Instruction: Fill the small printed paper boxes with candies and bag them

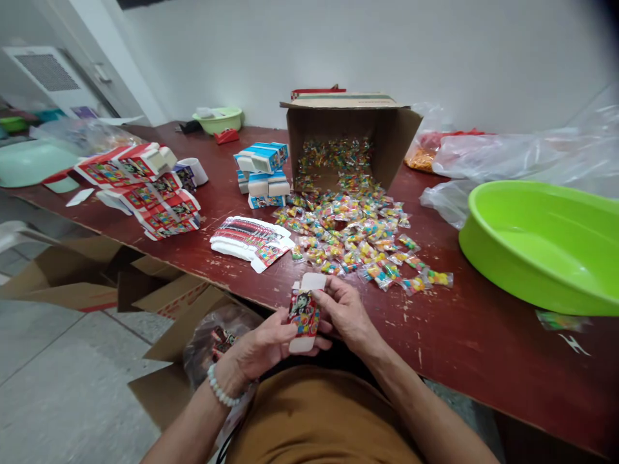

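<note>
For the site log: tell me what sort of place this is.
Probably a small hand-packing workroom. The left hand and right hand hold a box; a tipped carton spills wrapped candies over the table; red boxes and blue boxes are stacked beyond.

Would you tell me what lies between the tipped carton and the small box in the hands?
Wrapped candies, spilled from the carton across the table toward the small box; the head view shows it.

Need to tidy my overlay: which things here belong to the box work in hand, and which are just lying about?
In use: left hand, right hand, red box, flat box blanks, candy pile, tipped carton.
Lying about: green basin, plastic bags, green bowl.
</note>
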Demonstrator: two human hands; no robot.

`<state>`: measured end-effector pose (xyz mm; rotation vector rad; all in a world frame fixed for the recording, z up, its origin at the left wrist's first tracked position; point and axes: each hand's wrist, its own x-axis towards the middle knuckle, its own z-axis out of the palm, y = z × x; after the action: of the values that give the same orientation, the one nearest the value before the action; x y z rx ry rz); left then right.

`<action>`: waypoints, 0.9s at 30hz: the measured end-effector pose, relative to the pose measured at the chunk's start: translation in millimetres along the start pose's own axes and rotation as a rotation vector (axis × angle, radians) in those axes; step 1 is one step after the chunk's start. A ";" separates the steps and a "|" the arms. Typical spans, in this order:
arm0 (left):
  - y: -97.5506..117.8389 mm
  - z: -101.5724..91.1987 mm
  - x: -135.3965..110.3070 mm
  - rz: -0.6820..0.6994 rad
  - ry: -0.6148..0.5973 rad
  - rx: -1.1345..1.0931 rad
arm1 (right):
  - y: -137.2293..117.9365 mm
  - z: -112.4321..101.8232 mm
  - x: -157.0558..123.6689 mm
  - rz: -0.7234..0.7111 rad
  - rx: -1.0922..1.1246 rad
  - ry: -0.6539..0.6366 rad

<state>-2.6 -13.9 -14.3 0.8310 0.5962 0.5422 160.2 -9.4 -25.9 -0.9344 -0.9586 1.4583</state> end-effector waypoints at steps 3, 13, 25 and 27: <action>-7.3 3.0 6.7 -0.036 -0.181 -0.022 | -7.5 -1.1 -13.3 0.138 0.002 -0.184; 0.2 14.9 8.1 0.123 -0.041 0.167 | -22.1 -0.5 -25.8 0.105 0.055 -0.213; -5.5 15.2 6.8 0.102 0.110 0.143 | -21.5 -1.3 -33.2 -0.473 -0.523 0.108; -4.7 15.1 5.2 0.088 0.031 0.175 | -26.1 -2.1 -35.1 -0.662 -0.788 0.119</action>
<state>12.2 -20.9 -11.4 1.0192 0.6439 0.5896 174.5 -42.4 -0.9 -1.0828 -1.6057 0.4420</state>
